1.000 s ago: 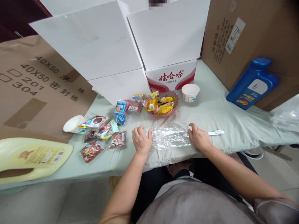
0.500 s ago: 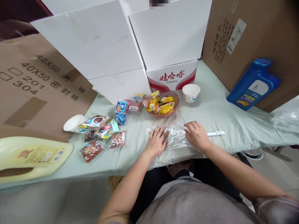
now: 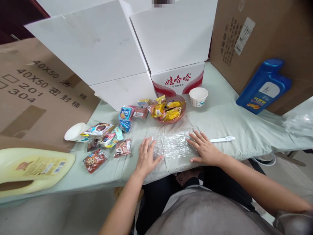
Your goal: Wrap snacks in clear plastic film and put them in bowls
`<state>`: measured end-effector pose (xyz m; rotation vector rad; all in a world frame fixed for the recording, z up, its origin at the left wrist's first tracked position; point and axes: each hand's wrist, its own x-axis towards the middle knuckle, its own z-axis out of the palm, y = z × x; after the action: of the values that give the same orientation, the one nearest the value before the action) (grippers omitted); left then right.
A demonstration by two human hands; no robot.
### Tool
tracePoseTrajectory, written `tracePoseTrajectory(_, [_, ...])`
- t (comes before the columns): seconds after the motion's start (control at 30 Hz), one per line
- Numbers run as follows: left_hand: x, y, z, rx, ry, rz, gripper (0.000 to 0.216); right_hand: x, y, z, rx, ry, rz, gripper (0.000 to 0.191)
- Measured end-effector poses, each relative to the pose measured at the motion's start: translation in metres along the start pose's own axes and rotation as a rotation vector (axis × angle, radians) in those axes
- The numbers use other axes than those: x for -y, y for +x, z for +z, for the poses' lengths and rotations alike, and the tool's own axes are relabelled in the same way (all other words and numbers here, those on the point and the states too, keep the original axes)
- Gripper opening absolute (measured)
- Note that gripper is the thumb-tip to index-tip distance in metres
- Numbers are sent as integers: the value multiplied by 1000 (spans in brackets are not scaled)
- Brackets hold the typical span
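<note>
Head view: the surface (image 3: 222, 112) opens ahead of our spread right fingers (image 3: 195, 144), its near edge behind; our left fingers (image 3: 146, 147), thumb parted, touch crinkled, transparent plastic film (image 3: 174, 146).

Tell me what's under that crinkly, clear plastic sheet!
The pale green cloth shows through the crinkly, clear plastic sheet. The bare right hand covers part of the sheet's right end, so what's beneath there is hidden. The bare left hand is at its left end.

Soft brightness, sharp glints on film (image 3: 174, 146)
</note>
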<state>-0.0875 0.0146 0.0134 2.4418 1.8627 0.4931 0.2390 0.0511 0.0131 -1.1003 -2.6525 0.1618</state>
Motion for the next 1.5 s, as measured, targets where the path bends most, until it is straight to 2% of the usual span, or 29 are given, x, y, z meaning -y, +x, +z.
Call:
tracePoseTrajectory(0.1, [0, -14, -9, 52, -112, 242, 41, -1, -18, -8, -22, 83, -63, 58])
tracePoseTrajectory(0.2, [2, -22, -8, 0, -154, 340, 26, -4, -30, -7, -67, 140, -36, 31])
tracePoseTrajectory(0.4, [7, -28, -5, -114, -197, 383, 23, -10, -38, -6, -153, 159, -108, 21])
tracePoseTrajectory(0.53, [5, -25, -9, -124, -246, 278, 18, -9, -36, -10, -205, 207, -106, 18])
tracePoseTrajectory(0.7, [3, 1, 0, -189, -162, -15, 18, -9, -14, -8, -245, 140, 135, 26])
tracePoseTrajectory(0.83, [0, 30, 11, -196, -62, -143, 20, -16, 14, -3, -154, -53, 341, 31])
tracePoseTrajectory(0.97, [-8, 46, 16, -108, 81, -270, 19, -21, 33, -1, 13, -149, 422, 31])
tracePoseTrajectory(1.03, [-10, 48, 16, -70, 135, -300, 20, -21, 37, -2, 61, -162, 450, 32])
tracePoseTrajectory(1.2, [-13, 49, 16, -31, 201, -325, 23, -22, 48, -6, 76, -185, 502, 36])
tracePoseTrajectory(1.33, [-14, 50, 20, 0, 226, -344, 23, -24, 62, -4, 126, -193, 506, 30])
tracePoseTrajectory(1.43, [-10, 50, 20, -13, 227, -342, 23, -27, 67, -4, 114, -202, 508, 28])
tracePoseTrajectory(1.5, [-8, 49, 16, -74, 243, -344, 20, -29, 67, -6, 74, -228, 502, 30])
